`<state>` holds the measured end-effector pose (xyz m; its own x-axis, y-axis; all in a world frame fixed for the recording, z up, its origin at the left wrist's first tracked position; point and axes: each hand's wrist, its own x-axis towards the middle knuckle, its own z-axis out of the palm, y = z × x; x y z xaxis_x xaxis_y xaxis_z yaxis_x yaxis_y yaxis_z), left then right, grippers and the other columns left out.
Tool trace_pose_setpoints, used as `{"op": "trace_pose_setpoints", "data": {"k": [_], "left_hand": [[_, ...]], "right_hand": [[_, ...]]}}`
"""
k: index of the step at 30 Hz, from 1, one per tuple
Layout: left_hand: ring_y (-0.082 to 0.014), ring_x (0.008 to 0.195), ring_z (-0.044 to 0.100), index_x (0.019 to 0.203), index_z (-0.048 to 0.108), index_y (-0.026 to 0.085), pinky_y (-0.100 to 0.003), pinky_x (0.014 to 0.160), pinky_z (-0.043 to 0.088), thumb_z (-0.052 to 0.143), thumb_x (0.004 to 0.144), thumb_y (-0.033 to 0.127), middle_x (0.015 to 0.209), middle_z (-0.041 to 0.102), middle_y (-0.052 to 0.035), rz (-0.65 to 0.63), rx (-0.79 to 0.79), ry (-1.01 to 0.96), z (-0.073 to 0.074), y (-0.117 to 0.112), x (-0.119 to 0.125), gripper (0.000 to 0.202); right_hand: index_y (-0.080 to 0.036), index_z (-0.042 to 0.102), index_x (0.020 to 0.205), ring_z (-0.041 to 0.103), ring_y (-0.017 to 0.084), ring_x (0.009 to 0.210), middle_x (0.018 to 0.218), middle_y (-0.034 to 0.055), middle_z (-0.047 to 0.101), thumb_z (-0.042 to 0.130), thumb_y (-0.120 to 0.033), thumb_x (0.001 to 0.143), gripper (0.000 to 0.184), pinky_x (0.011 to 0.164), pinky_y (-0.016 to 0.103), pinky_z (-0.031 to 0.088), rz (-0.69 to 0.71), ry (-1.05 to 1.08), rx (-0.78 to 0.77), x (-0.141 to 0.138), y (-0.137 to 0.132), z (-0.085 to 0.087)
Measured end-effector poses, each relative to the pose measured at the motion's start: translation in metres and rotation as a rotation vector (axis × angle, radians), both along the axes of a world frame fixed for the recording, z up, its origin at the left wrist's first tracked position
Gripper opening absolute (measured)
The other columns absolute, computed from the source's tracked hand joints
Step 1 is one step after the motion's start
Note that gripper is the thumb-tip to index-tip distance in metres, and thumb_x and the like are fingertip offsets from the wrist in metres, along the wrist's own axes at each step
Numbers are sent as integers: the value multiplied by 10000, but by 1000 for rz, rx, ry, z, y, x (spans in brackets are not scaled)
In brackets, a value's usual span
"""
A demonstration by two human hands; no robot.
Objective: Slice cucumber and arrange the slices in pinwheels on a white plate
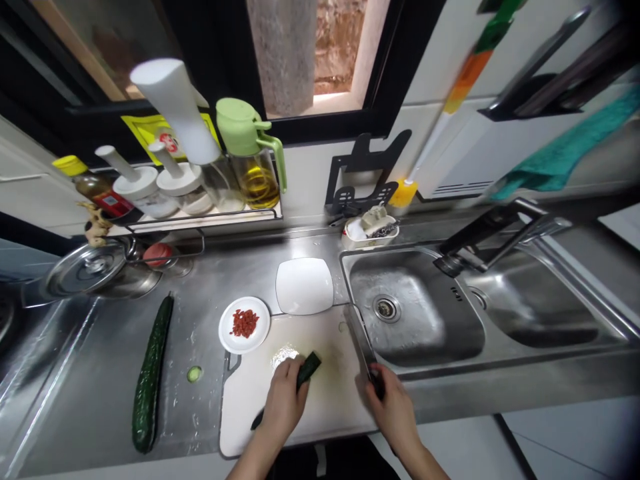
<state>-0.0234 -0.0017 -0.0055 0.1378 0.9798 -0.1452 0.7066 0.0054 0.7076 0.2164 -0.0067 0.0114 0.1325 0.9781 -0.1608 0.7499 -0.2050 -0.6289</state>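
Observation:
My left hand (286,398) is closed around a dark green cucumber (309,369) lying slantwise on the white cutting board (245,413). Its cut end points up and right, and its other end shows below my wrist. At the board's right edge, my right hand (393,403) grips the handle of a kitchen knife (361,335), its blade pointing away from me beside the sink. A thin cucumber slice (343,327) lies near the blade. Wet marks and a greenish stain show on the board. A small white plate with red goji-like pieces (245,323) overlaps the board's far left corner.
A whole cucumber (153,377) and a cut-off cucumber end (195,374) lie on the steel counter at left. A square white plate (305,285) sits behind the board. The double sink (420,307) is at right; a seasoning rack (210,220) with an oil bottle (255,173) stands behind.

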Motion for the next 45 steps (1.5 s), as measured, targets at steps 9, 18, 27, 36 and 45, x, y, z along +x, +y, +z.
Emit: {"op": "trace_pose_setpoints", "data": {"k": [9,18,27,36,45], "left_hand": [[-233,1031,570,1235,534,197,-413,913,481,458,829,187,1092,589,-114,7,6,35,3,-8,-13,413],[-223,1177,505,1273,475,186,-434,996,442,416,878,212,1244,536,-121,71,52,28,-1,-10,-12,400],[-222,1110,558,1176,541,203,-435,951,482,430,898,238,1161,597,-103,88,106,63,-9,3,2,301],[-219,1119,553,1165,552,172,-423,960,482,428,898,191,1161,597,-119,38,183,100,-9,1,9,295],[-215,1130,546,1136,572,181,-433,999,450,452,900,203,1156,619,-90,-29,181,137,-23,-2,-3,266]], "right_hand": [[-162,514,1112,594,182,850,901,57,631,386,-139,739,395,721,285,445,293,222,-272,-29,-8,32],[-189,519,1027,577,174,920,946,38,628,408,-72,679,384,792,273,414,377,215,-387,-34,7,33],[-195,536,1172,617,226,904,1088,116,597,388,-218,897,313,717,292,436,456,-243,-555,-51,21,33],[-154,530,1218,645,203,799,1045,123,653,340,35,787,508,626,249,447,599,-346,-404,-62,33,25],[-223,538,1157,650,186,680,916,44,668,337,94,656,625,531,244,390,671,-314,-433,-41,18,41]]}}
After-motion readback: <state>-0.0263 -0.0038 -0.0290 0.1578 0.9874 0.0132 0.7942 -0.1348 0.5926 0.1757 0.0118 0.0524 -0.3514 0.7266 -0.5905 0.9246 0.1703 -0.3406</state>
